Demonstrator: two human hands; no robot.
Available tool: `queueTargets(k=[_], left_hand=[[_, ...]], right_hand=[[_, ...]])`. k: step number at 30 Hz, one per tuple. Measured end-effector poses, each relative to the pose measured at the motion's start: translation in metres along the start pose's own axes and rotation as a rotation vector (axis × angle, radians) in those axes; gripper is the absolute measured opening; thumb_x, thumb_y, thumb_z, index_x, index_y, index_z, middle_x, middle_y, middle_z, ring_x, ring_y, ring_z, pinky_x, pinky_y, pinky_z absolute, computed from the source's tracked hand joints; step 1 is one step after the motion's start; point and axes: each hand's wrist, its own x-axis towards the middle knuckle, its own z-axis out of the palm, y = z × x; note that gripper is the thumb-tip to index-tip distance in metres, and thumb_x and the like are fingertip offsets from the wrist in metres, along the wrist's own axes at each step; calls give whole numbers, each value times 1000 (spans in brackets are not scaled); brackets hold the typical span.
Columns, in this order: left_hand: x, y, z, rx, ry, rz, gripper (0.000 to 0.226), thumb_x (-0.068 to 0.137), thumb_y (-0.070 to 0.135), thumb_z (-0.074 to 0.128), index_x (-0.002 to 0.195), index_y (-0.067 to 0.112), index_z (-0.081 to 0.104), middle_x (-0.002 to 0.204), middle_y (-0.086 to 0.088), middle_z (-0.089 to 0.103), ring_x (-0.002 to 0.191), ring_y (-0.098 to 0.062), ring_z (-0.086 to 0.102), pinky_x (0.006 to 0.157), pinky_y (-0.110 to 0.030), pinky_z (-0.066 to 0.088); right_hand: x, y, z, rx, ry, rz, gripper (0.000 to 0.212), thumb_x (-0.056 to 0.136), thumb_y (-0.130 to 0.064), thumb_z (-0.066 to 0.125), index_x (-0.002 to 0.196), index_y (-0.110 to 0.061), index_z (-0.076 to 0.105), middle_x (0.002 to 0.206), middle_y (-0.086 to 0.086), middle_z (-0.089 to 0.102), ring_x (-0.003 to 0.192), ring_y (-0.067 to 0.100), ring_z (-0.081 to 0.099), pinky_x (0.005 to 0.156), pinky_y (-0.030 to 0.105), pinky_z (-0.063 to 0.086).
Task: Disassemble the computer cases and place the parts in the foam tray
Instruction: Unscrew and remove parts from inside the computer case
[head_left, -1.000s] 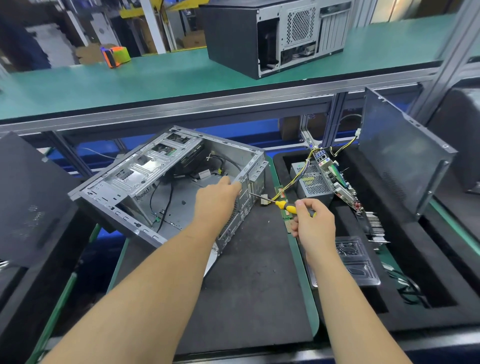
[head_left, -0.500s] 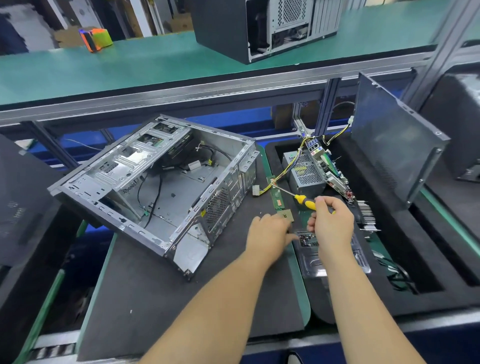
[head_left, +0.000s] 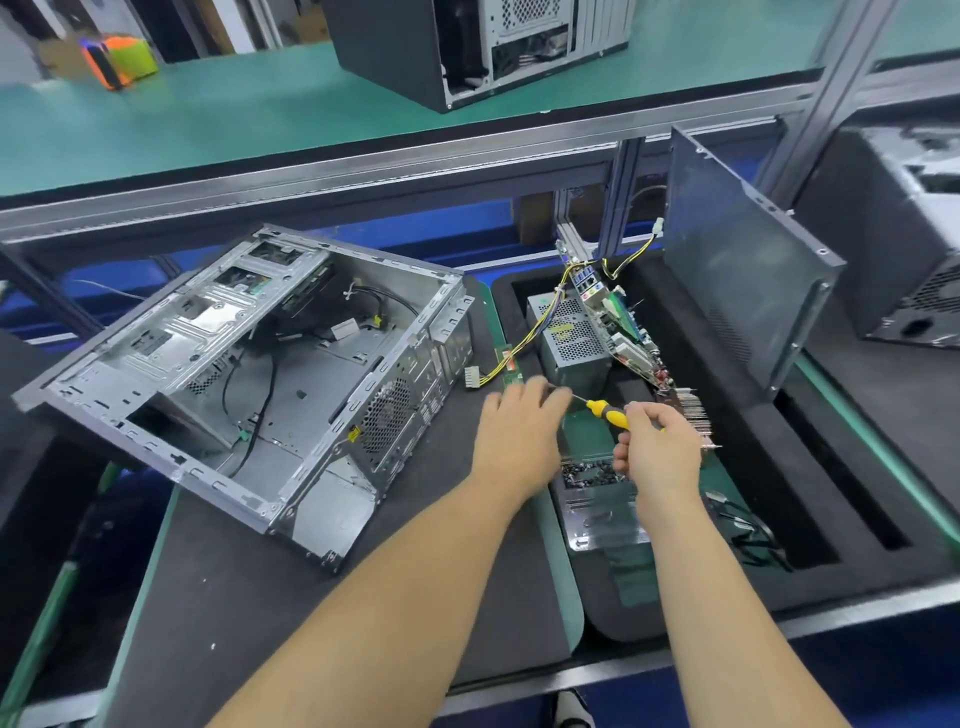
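1. Case lies open on its side on the dark mat, left of centre, its bare metal interior facing up with loose black cables inside.
2. Nearest the camera, two bare forearms reach out over the mat and the foam tray.
3. Right hand is curled round the yellow handle of a screwdriver, whose shaft points left toward the left hand.
4. Left hand hovers palm down with fingers loosely bent at the mat's right edge; whether it pinches anything I cannot tell.
5. Under the hands, a clear plastic box sits at the tray's near left, with small dark parts in it.
6. Just beyond the left hand, a narrow green board lies on the desk edge, and a white connector on yellow wires rests beside the case.
7. Farther in the tray stand a grey power supply and a motherboard tilted against it.
8. A dark side panel stands upright in the tray's right slot.
9. On the green upper shelf, a second case stands.
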Motion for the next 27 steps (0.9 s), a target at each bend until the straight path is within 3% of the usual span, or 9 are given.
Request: queueTargets(k=[3,5,8,11,12,16,27], left_hand=[[10,-36,-43,67,210,-13,38,81,16,59,118,17,63,118,-5,61,107,-32,57,91,-44,39],[14,-70,-72,70,276,-95,38,81,17,59,119,14,62,118,-7,62,106,-34,57,90,-45,41],[1,-123,-97,3,112,-247,52,89,25,59,139,16,49,131,-9,57,115,-36,55,93,-47,45],[-21,-151,-98,-372,-181,-451,80,92,31,65,159,20,23,151,-7,50,131,-32,53,101,-39,43],[-25,-152,-94,-442,-225,-510,81,92,31,67,159,20,23,151,-7,51,131,-30,54,100,-36,43],[-24,-152,-91,-314,-201,-479,48,88,27,63,134,20,52,124,-5,67,114,-29,61,96,-43,51],[-25,-151,-91,-283,-200,-461,47,92,29,61,136,23,47,119,-4,66,107,-30,61,93,-45,52]], right_hand=[[-3,7,17,5,-40,18,11,98,-16,55,95,-15,66,67,5,56,52,17,49,50,31,45],[-6,11,29,21,-63,43,11,98,-17,56,95,-13,66,65,5,55,52,17,48,50,31,45],[-12,16,47,35,-134,78,14,97,-20,62,90,-8,64,67,5,53,51,17,45,47,29,41],[-25,23,64,11,-188,78,13,94,-20,67,89,-9,64,70,5,54,50,15,44,43,26,39],[-28,24,68,-3,-199,73,13,95,-20,67,90,-8,65,71,5,55,49,15,44,43,26,39],[-38,28,78,-9,-220,85,11,96,-18,64,92,-8,64,78,4,58,52,17,44,45,27,40],[-48,38,92,31,-235,123,11,96,-17,64,90,-9,63,71,1,55,53,16,42,44,26,40]])
